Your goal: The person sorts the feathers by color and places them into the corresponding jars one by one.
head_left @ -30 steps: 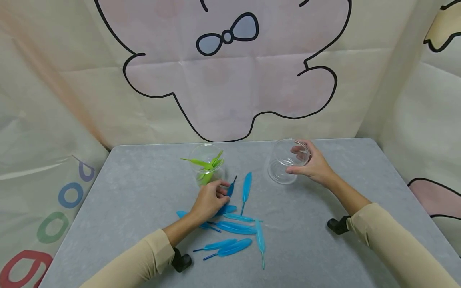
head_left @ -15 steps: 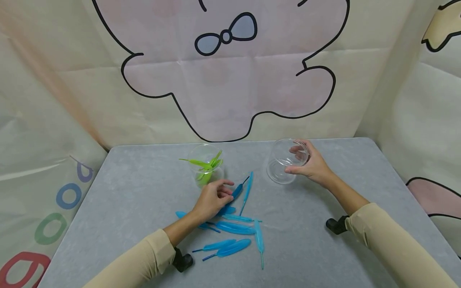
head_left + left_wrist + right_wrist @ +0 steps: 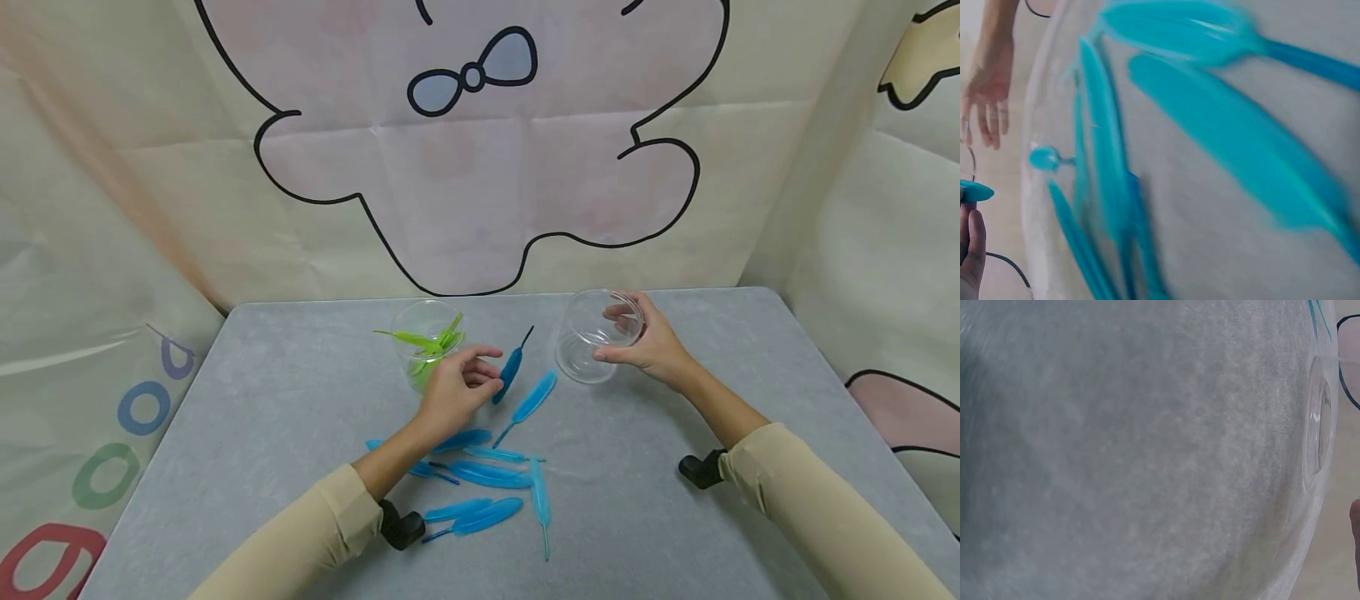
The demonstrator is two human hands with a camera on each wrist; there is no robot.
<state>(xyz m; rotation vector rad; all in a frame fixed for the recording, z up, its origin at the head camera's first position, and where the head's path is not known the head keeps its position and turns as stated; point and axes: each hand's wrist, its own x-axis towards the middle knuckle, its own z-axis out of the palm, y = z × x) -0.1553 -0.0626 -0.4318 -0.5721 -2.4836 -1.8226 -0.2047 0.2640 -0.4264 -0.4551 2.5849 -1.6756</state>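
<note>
My left hand (image 3: pixel 457 387) pinches a dark blue feather (image 3: pixel 512 372) between thumb and fingers, its quill pointing up and away. In the left wrist view that feather (image 3: pixel 977 190) shows at the left edge, above my fingers. With my right hand (image 3: pixel 652 346) I grip a clear plastic cup (image 3: pixel 588 360) by its rim, tilted slightly toward the hand. Nothing shows inside this cup. Partly behind my left hand stands another clear cup (image 3: pixel 408 321) with several green feathers (image 3: pixel 435 346). In the right wrist view, the gripped cup (image 3: pixel 1311 425) appears at the right edge.
Several blue feathers (image 3: pixel 487 475) lie loosely spread in front of and under my left forearm. One lighter blue feather (image 3: pixel 534 398) lies between the hands. The grey table (image 3: pixel 675 542) ends at a printed cloth backdrop (image 3: pixel 465 183).
My left hand has moved right and away, lifting the dark blue feather clear of the pile toward the right cup. The lighter feather beside it has swung to the right. My right hand stays put.
</note>
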